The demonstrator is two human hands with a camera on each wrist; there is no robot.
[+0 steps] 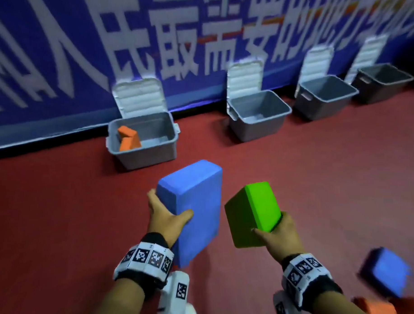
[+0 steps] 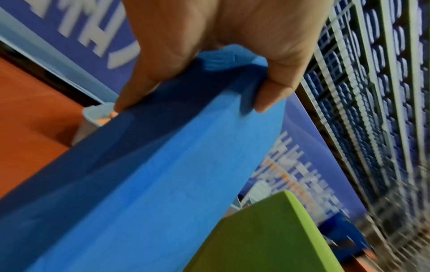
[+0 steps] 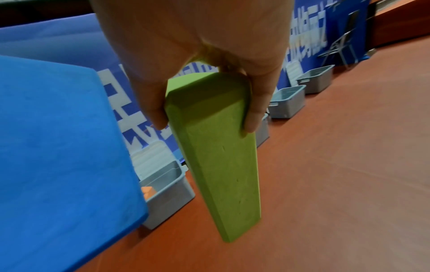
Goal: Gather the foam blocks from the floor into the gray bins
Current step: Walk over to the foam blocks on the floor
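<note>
The floor [image 1: 319,176] is red and flat, and a big blue banner [image 1: 57,56] with white letters runs along the far wall. Four gray bins [image 1: 258,112] sit in a row against it, lids up. The left bin [image 1: 143,145] has orange blocks [image 1: 128,138] inside. Bare floor lies between the person and the bins. The left hand [image 1: 167,219] grips a blue block [image 1: 193,204]. The right hand [image 1: 278,234] grips a green block [image 1: 252,211]. Another blue block [image 1: 386,271] lies near on the right.
</note>
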